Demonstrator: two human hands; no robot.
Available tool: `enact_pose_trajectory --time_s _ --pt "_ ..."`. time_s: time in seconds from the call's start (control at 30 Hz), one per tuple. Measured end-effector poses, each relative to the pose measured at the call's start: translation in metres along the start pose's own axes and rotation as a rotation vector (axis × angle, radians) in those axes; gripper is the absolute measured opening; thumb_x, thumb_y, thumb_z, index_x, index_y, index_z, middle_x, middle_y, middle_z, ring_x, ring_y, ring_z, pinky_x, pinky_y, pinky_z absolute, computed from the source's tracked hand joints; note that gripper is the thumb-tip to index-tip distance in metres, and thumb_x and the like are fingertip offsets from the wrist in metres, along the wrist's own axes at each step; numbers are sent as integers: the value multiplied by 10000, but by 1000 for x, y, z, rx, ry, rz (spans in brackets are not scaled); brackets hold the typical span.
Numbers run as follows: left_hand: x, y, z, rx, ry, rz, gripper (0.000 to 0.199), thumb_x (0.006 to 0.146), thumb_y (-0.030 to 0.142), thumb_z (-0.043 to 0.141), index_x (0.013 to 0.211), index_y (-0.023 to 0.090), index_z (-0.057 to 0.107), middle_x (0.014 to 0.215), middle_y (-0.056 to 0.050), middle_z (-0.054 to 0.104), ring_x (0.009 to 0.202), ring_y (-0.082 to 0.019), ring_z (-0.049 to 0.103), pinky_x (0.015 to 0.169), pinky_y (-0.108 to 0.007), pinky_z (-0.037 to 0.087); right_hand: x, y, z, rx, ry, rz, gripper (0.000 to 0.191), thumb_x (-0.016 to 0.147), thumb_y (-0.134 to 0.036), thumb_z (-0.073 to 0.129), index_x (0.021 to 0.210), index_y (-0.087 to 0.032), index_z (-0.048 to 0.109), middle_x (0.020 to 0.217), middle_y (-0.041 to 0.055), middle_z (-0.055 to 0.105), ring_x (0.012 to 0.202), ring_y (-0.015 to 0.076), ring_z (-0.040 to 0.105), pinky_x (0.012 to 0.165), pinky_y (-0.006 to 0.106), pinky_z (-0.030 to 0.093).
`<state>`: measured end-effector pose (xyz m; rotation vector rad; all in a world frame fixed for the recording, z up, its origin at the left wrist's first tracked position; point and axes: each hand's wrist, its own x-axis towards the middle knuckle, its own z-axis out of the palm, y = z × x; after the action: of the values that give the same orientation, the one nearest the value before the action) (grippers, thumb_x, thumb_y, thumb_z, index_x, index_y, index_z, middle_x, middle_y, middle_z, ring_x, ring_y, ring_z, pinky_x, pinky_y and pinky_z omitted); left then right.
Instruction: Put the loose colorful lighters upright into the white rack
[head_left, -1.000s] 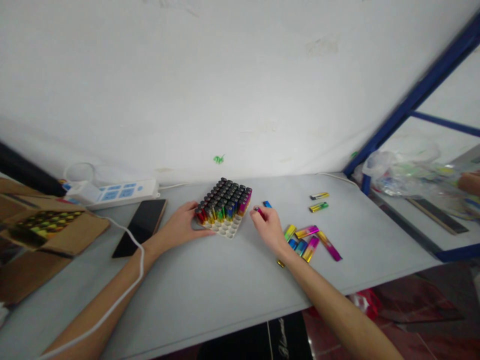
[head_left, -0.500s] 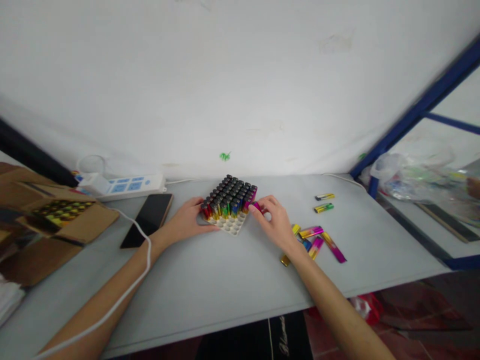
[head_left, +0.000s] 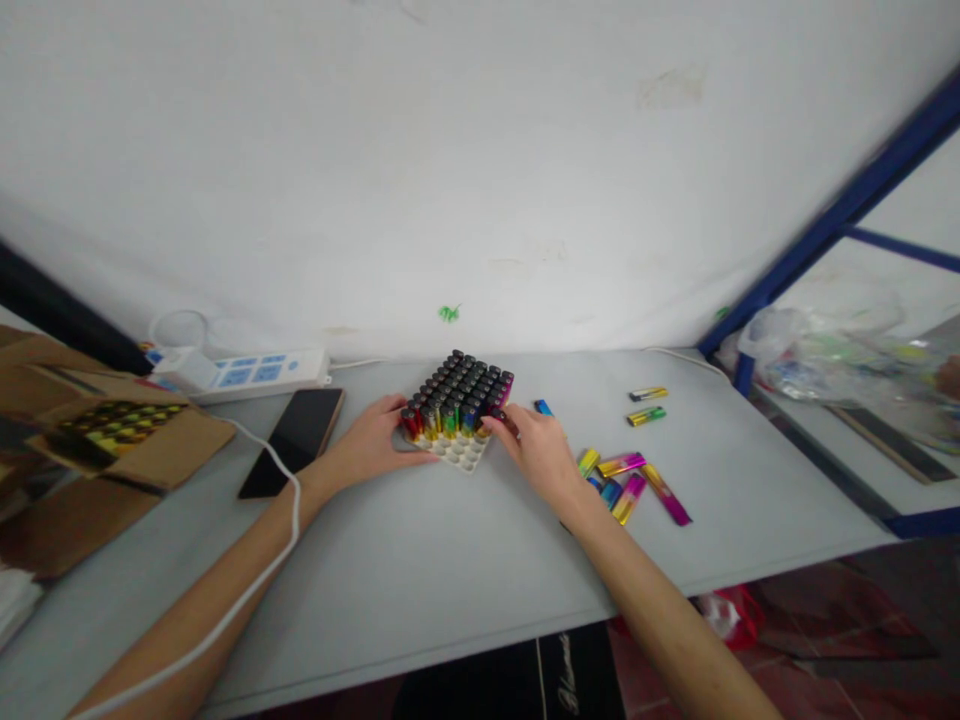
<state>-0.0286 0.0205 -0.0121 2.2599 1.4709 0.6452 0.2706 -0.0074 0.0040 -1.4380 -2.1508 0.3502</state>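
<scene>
A pale tray (head_left: 466,458) with round holes stands on the table, its near corner holding nothing. Packed upright in it are several slim tubes (head_left: 465,385) with black tops and shiny red, yellow, green, blue and magenta sides. My left hand (head_left: 379,437) wraps around the tray's left side, thumb along the near edge. At the right edge of the rows, my right hand (head_left: 536,445) pinches the black top of one tube (head_left: 499,413); most of its side is hidden. Right of this hand lie loose shiny gold, magenta and blue pieces (head_left: 630,497), possibly more tubes or sleeves.
An open cardboard box (head_left: 187,445) with yellow-and-black round tops sits left. A phone (head_left: 296,440), a power strip (head_left: 262,372) and a white cable (head_left: 289,530) are nearby. Two loose pieces (head_left: 647,416) lie further right. A blue metal frame (head_left: 825,235) borders the table.
My right hand has moved left, closer against the rows, with its fingertips now on a tube's black top. A small blue piece shows beyond that hand. My left hand stays in place.
</scene>
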Motion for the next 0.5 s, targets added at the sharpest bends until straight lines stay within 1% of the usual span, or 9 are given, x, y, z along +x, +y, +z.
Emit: enact_pose_trajectory --time_s 0.13,0.3,0.5 --pt "0 0 -1 60 -15 11 609 678 754 893 963 221 821 1206 -171 805 1157 -427 735 1114 -571 583 9 -2 -8 -85 -78 5 208 1164 -382 609 1087 -208 692 1049 122 850 888 241 797 729 283 449" --pt "0 -1 -1 32 5 10 651 667 747 897 1014 203 822 1250 -194 800 1200 -455 728 1125 -591 581 13 -12 -11 -128 -144 -6 218 1162 -377 623 1072 -192 697 1041 118 856 905 234 811 718 273 440" --pt "0 1 -2 24 -7 -8 639 661 718 897 1027 199 825 1292 -202 798 1239 -467 717 1161 -604 557 13 -19 -7 -199 -157 37 273 1151 -434 638 1099 -175 709 1011 128 862 896 241 823 680 272 424"
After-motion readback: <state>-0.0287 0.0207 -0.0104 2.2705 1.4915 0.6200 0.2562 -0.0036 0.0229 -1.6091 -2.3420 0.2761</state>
